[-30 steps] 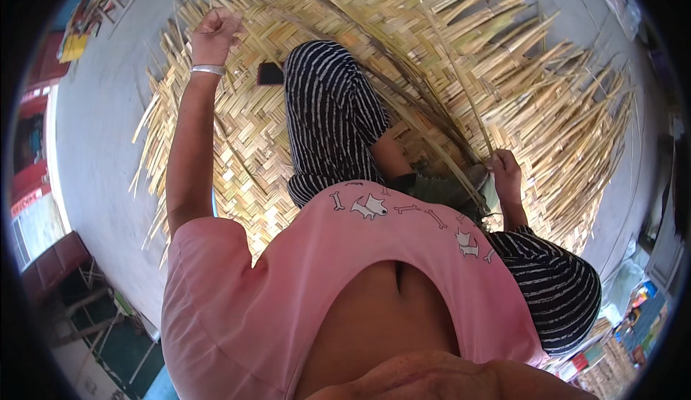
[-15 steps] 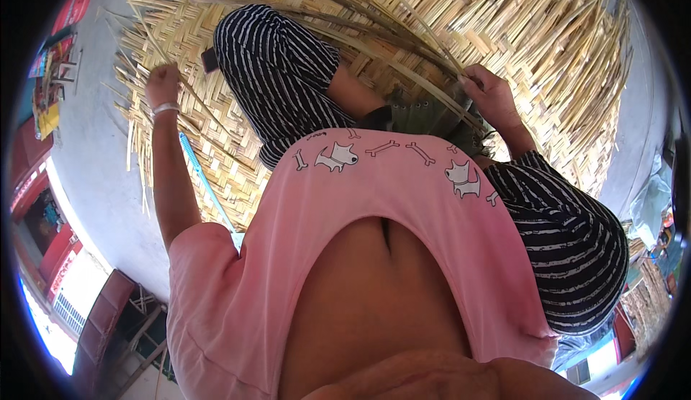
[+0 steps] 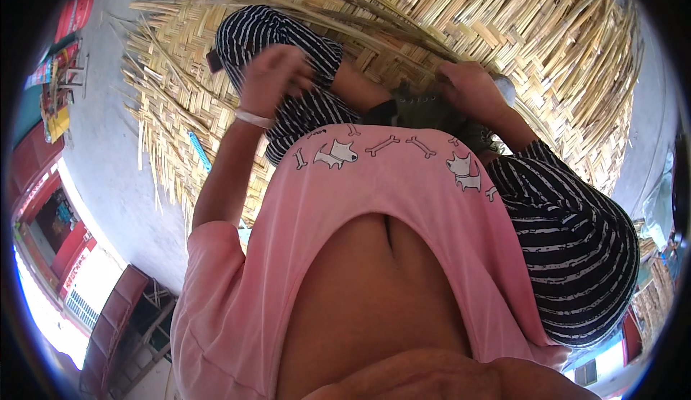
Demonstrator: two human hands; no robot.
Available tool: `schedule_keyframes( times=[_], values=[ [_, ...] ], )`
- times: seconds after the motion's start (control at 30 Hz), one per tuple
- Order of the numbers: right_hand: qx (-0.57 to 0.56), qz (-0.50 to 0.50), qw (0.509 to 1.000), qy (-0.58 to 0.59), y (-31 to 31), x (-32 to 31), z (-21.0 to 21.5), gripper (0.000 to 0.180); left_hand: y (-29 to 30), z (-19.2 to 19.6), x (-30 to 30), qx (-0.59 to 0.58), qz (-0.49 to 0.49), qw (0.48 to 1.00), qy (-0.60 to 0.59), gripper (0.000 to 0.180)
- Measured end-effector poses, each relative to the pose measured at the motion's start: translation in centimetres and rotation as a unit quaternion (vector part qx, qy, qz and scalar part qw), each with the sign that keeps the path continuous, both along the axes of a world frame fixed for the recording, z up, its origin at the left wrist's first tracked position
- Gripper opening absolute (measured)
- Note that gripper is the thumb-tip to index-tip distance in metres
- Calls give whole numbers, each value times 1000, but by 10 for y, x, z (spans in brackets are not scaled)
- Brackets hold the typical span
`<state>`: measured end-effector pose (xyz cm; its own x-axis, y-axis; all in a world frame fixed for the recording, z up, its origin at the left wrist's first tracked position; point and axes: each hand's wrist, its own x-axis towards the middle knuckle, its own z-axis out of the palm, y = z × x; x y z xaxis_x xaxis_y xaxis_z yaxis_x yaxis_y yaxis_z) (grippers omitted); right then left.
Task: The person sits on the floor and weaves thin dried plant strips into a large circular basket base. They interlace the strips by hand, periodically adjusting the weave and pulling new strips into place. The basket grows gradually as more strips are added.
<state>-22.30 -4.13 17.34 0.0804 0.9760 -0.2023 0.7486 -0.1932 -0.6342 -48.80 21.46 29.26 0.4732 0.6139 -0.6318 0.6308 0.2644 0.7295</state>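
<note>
A large mat [image 3: 497, 22] woven from pale, flat plant strips lies under and in front of my crossed legs. A bundle of loose strips [image 3: 345, 17] runs over it, past my left knee toward my right hand. My left hand [image 3: 277, 76], with a pale band on the wrist, hovers over my striped left trouser leg [image 3: 248, 37]. Motion smears its fingers, and no strip shows in it. Close to the near end of the bundle, my right hand [image 3: 475, 94] is closed, its fingertips bent down. What they pinch is hidden.
Unwoven strip ends [image 3: 583, 33] fan out along the mat's right side, others along its left. A thin blue tool [image 3: 199, 152] lies on the mat beside my left arm, and a small dark object [image 3: 214, 62] by my left knee. Grey floor [image 3: 119, 148] borders the mat.
My left hand has moved right, from the mat's left side to over my leg; the long strip it held is no longer in it. My right hand has shifted slightly left.
</note>
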Motion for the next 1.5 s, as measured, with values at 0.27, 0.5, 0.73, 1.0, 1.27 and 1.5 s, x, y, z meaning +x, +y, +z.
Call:
schedule_keyframes(
  times=[0.27,0.5,0.73,1.0,1.27,1.5],
  values=[
    [-83,-232,764,597,-8,36,62,18,-44,-107,92,-371,7,904,-213,33],
    [-62,-232,723,648,-26,41,59,16,-36,-74,163,-313,-61,899,-299,26],
    [5,-326,752,573,-42,70,46,39,-30,-67,204,-236,-15,927,-290,24],
    [38,-386,747,540,-55,93,57,40,-2,-53,253,115,-133,960,-218,31],
    [83,-403,759,505,-60,99,75,41,11,-72,284,426,-346,836,-33,39],
    [116,-403,806,418,-69,115,75,28,-35,-69,275,444,-546,709,-39,30]
  ],
)
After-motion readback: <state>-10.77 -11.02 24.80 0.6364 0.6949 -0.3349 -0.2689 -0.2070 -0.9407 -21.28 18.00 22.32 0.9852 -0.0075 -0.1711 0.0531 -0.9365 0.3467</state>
